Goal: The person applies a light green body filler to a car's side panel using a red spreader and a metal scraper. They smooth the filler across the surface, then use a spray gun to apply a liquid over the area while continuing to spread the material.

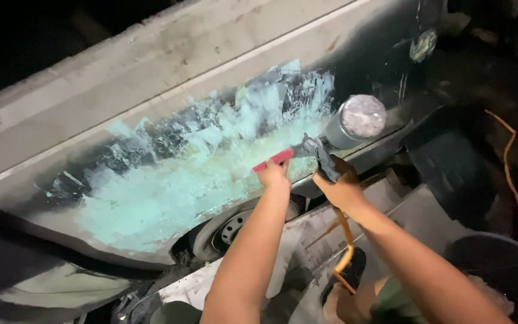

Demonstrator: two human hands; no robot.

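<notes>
Red spreader [274, 159] is pinched in the fingers of the left hand [273, 175], and its edge lies against the car body panel [169, 180], which is covered there with pale green filler [151, 201]. Just beside it, the right hand [342, 186] is clenched around the dark handle of a power tool [346, 129]; the round pad of the tool faces up, above this hand. An orange cable [346, 246] hangs down below the right wrist. Below the left forearm a wheel [226, 231] shows under the panel.
</notes>
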